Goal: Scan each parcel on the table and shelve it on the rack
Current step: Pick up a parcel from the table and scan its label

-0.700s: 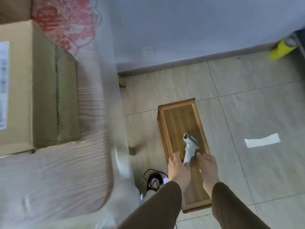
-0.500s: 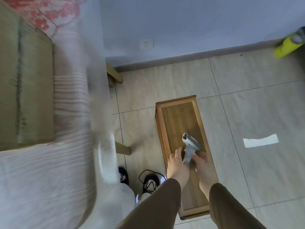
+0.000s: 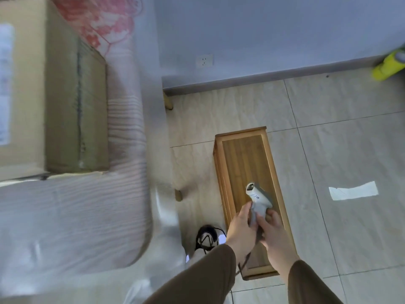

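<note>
**Scanner in hand, parcel waiting**

Both hands are gripping the barcode scanner (image 3: 258,199) over the wooden bench (image 3: 232,150): left hand (image 3: 240,232) and right hand (image 3: 274,232) wrapping its handle. Farther left, the cardboard parcel (image 3: 54,95) is sitting on the table (image 3: 72,216); it looks stiff and bulky, best gripped at opposite sides.

The table (image 3: 72,216) is pale wood-grain under a glossy clear sheet, with a red floral print at its far end. On it sits a brown cardboard parcel (image 3: 54,95) with a white label. Right of the table, a honey-brown wooden tray (image 3: 241,154) lies on beige marbled tiles; over it, a light-grey scanner (image 3: 258,198). Sleeves are dark brown.
</note>
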Motion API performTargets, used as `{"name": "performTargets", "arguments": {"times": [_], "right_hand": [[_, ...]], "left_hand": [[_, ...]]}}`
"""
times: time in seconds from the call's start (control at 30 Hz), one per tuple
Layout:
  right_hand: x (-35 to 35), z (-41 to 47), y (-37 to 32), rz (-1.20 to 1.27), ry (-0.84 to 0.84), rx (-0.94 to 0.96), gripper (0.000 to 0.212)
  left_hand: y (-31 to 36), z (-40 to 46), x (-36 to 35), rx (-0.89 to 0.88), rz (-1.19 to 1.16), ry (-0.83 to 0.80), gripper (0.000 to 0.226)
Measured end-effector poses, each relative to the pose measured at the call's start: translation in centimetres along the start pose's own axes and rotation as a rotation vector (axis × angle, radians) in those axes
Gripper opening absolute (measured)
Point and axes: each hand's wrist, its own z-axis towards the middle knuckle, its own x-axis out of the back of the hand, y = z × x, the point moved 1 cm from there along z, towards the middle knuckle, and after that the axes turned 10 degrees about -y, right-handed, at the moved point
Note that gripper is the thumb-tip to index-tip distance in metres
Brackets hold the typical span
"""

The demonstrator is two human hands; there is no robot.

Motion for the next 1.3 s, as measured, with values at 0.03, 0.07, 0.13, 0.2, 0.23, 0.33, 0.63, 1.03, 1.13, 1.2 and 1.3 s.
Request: {"name": "performTargets", "arguments": {"times": [0.03,0.07,0.13,0.2,0.23,0.33,0.63,1.03,1.13,1.2,1.3], "right_hand": [[-0.2,-1.4,-0.3,0.010,-0.012,0.004,0.032],[-0.4,-2.7,-0.5,0.016,-0.017,0.001,0.034],[-1.0,-5.6,-1.0,0.019,-0.037,0.006,0.032],[-1.9,-8.7,-1.8,0.042,-0.055,0.042,0.037],[-2.6,-10.3,-2.3,0.055,-0.061,0.067,0.048],[-4.5,-15.3,-4.5,0.090,-0.102,0.137,0.053],[-13.2,-29.9,-7.8,0.030,-0.106,0.373,0.021],[-25.6,-27.7,-11.8,0.202,-0.150,0.310,0.026],[-26.5,-26.0,-12.3,0.187,-0.145,0.293,0.020],[-26.8,-25.3,-12.3,0.160,-0.113,0.296,0.023],[-27.0,-24.6,-12.4,0.097,-0.046,0.320,0.024]], "left_hand": [[0.3,-1.8,0.1,-0.039,0.000,0.010,0.048],[0.6,-3.6,0.3,-0.080,-0.007,0.021,0.050],[1.2,-7.3,0.6,-0.131,-0.031,0.031,0.053],[1.4,-10.3,0.9,-0.148,-0.028,0.032,0.053],[1.7,-11.7,1.2,-0.147,-0.026,0.026,0.053],[2.8,-15.3,2.5,-0.174,-0.016,0.007,0.049],[4.3,-29.7,8.9,-0.371,-0.026,0.055,0.058],[6.5,-32.9,22.6,-0.368,0.119,0.264,0.047],[7.1,-32.1,24.2,-0.344,0.107,0.272,0.038],[7.3,-31.6,24.6,-0.339,0.109,0.273,0.035],[7.6,-30.9,24.7,-0.335,0.141,0.263,0.034]]}}
